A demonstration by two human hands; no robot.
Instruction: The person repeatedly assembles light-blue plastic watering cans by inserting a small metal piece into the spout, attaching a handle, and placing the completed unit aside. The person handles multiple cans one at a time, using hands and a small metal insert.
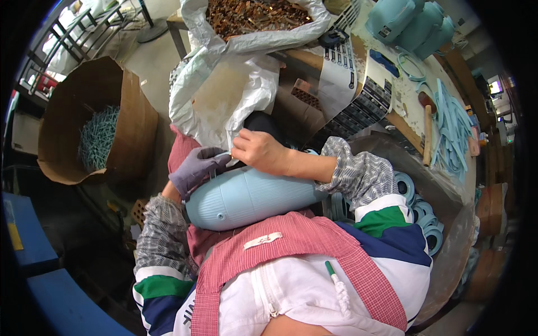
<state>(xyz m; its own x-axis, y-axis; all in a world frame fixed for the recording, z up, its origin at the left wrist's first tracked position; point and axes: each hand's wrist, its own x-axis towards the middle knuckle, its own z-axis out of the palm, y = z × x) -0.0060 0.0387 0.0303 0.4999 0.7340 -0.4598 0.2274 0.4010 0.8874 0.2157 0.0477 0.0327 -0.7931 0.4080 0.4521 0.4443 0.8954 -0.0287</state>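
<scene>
A light blue ribbed plastic shell (pixel 255 196) lies on its side across the person's lap, its long axis running left to right, against the near pink checked apron (pixel 305 235). A small round nub shows on its near left part. The left hand (pixel 197 168), in a grey-purple glove, is at the shell's far left side, its fingers bent toward the right. The bare right hand (pixel 260 152) is above the far side of the shell, its fingers curled narrowly together. The fingertips of both hands meet around a small pale piece (pixel 228 158); which fingers grip it, I cannot tell.

To the left stands a brown cardboard drum (pixel 137 120) with thin blue-green pieces (pixel 100 137) inside. At the far side, a white sack (pixel 274 40) holds copper-coloured pieces (pixel 255 18). On the right, the bench (pixel 404 95) carries light blue containers (pixel 431 36), a heap of pale blue strips (pixel 451 126) and a wooden-handled hammer (pixel 427 134). Light blue rings (pixel 427 221) lie near right, beside the right sleeve (pixel 364 176).
</scene>
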